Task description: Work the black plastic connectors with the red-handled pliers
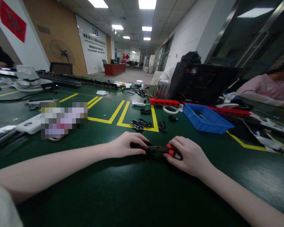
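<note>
Near the middle of the green table, my right hand (189, 155) is closed around the red-and-black handles of a pair of pliers (172, 152). The pliers' jaws point left and touch or overlap a small black part (137, 145). That part sits between the thumb and fingers of my left hand (126, 145). Its exact kind cannot be made out, and the fingertips cover some of it. Just beyond my hands lie several similar black pieces (137, 125), within and beside a yellow-taped outline.
A blue bin (207, 121) stands right of my hands, with a white ring (171, 109) and a black cap-like piece (173, 118) nearby. Red strips (164, 101) run behind. On the left lie a blurred-out phone (63, 123) and a white device (29, 124). Another person's pink sleeve (253, 83) shows at right.
</note>
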Available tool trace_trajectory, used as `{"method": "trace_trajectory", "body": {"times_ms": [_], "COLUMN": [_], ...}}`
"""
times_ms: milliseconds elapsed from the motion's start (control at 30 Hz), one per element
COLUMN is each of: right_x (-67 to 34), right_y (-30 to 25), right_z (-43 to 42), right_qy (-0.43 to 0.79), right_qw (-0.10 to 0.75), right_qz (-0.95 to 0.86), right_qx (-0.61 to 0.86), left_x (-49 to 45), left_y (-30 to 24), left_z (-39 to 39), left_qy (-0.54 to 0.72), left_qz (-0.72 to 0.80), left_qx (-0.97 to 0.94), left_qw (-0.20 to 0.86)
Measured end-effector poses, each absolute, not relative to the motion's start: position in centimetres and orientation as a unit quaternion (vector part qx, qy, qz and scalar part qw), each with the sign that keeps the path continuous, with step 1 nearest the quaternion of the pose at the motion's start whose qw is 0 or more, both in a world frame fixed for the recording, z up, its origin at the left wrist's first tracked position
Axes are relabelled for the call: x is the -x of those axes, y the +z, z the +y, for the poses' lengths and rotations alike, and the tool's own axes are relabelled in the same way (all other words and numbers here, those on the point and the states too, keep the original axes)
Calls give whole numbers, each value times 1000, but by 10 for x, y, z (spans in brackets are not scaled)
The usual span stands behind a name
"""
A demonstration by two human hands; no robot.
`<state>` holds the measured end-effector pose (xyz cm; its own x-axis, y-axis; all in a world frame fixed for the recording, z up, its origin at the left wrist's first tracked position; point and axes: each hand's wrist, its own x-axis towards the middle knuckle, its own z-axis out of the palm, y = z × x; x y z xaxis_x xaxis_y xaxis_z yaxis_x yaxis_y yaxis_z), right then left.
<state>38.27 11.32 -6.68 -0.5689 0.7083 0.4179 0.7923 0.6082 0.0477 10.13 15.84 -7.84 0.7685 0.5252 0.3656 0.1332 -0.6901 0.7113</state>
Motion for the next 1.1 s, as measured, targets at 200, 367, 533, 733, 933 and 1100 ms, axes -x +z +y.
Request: {"method": "trace_trajectory", "body": {"times_ms": [200, 367, 533, 733, 933, 1100], "right_x": [-381, -379, -379, -380, -381, -382], "right_y": [-67, -67, -68, -67, -66, -67], "right_z": [112, 110, 110, 112, 114, 114], "right_qy": [-109, -102, -101, -110, -108, -102], "right_qw": [176, 177, 172, 180, 179, 179], "right_qz": [-879, -879, -878, -878, -878, -878], "right_qx": [430, 431, 435, 431, 431, 431], "left_x": [-101, -101, -100, -101, -101, -101], "left_y": [-77, -79, -80, -78, -78, -77], "left_z": [157, 158, 158, 158, 158, 159], "left_qy": [276, 272, 273, 280, 294, 289], "left_qz": [190, 181, 179, 185, 186, 187], "left_qx": [-878, -885, -886, -880, -875, -875], "left_qw": [343, 332, 330, 336, 337, 339]}}
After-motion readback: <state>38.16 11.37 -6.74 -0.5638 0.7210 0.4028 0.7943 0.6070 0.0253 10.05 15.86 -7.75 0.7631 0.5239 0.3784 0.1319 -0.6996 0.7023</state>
